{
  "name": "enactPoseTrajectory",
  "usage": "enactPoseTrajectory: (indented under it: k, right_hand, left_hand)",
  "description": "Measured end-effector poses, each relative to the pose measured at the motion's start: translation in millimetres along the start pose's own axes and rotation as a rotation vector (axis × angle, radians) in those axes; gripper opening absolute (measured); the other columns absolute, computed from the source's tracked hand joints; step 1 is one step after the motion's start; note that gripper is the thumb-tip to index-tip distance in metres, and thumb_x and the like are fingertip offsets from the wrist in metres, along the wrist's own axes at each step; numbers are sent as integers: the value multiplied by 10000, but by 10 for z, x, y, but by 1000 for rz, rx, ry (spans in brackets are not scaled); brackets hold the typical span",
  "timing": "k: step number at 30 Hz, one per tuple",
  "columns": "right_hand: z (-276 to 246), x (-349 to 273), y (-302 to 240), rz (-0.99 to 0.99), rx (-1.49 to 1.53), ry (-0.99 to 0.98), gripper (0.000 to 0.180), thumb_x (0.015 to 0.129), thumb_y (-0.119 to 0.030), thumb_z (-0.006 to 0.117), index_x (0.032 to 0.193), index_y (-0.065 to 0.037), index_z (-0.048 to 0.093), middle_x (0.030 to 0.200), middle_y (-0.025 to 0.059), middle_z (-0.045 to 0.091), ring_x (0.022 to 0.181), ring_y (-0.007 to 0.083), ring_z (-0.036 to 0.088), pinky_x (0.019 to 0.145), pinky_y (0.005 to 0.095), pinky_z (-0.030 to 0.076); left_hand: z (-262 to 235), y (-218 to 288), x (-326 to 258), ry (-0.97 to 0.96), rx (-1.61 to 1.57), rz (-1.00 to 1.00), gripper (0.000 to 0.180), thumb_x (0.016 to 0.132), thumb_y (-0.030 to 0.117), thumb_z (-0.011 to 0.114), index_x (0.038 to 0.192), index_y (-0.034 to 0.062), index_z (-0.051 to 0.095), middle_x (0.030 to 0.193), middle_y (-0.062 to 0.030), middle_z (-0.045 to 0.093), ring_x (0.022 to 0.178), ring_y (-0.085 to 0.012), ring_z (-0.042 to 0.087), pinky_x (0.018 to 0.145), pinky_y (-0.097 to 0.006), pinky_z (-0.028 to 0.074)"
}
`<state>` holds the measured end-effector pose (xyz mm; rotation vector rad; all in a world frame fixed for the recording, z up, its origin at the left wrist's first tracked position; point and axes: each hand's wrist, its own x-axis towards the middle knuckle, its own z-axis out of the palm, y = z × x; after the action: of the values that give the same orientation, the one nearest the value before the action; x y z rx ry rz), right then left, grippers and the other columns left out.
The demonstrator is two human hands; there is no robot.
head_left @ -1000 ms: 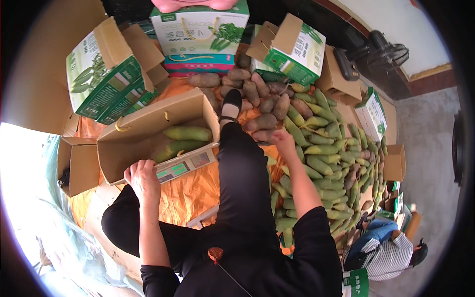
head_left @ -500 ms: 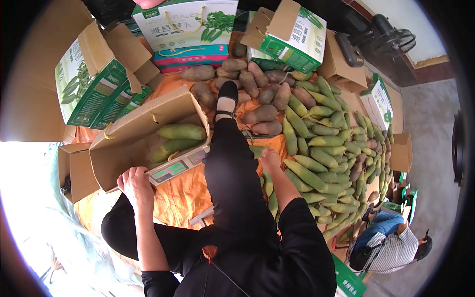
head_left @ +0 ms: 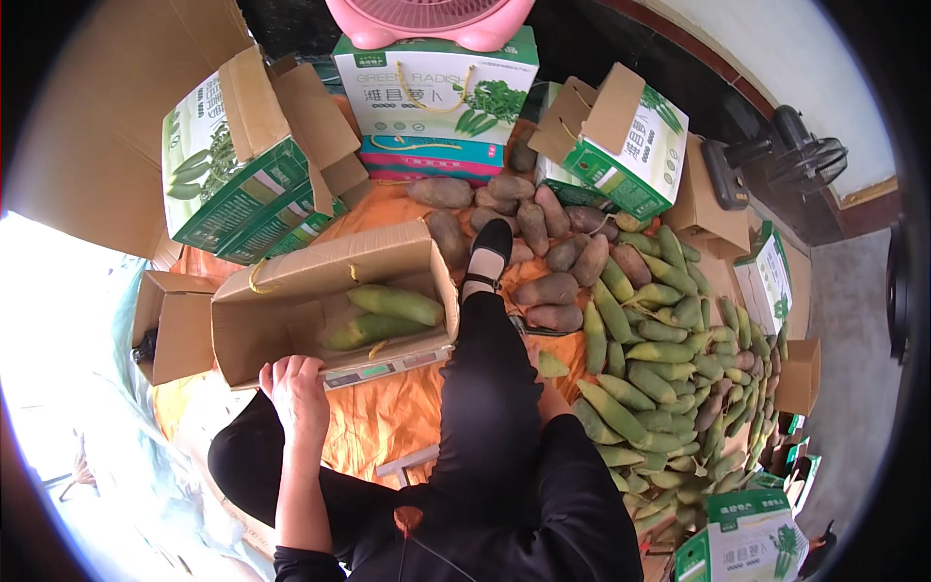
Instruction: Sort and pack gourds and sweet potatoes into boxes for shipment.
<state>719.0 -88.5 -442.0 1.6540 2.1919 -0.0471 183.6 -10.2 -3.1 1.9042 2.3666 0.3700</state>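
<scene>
My left hand has its fingers curled over the near left edge of an open cardboard box. Two green radishes lie inside that box, toward its right end. A scale with a lit green display shows along the box's near side. My right hand, partly hidden behind my raised knee, is closed on a green radish, of which only one end shows. To the right of this hand spreads a big heap of green radishes. Brownish-red radishes lie beyond my foot.
Printed green-and-white cartons stand open at the far left and far right. A pink fan sits on a carton at the back. A black fan is by the wall. Orange cloth covers the floor. Another carton is at lower right.
My right hand has drawn back toward me with the radish, behind my knee. My left hand keeps to the box edge. The view has shifted; a carton now hides most of the person at lower right.
</scene>
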Motion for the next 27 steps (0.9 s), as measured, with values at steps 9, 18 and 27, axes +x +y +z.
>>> enactPoseTrajectory:
  k: [9,18,27]
  right_hand:
    - [-951,554,-356,-40,-46,-197,597,826,-296,673,1367,-246,425,1281,-14,505,1235,202,456,888,538,401]
    - [-2624,683,-245,257,350,-36,659,695,-266,807,1277,-206,503,1231,9,521,1203,226,495,894,529,411]
    - [-3630,684,321,365,1399,544,592,745,-92,780,1262,-20,502,1179,112,560,1074,238,554,931,371,444]
  left_hand:
    - [28,139,62,-7,16,29,161,710,-3,627,835,94,655,881,-51,614,1000,-267,556,1034,-486,309]
    - [26,34,-14,-5,4,-15,140,743,13,642,851,100,667,875,-42,612,1014,-251,551,1054,-503,282]
    - [108,-6,-45,14,9,0,132,748,15,599,835,97,654,871,-49,608,999,-263,555,1038,-506,301]
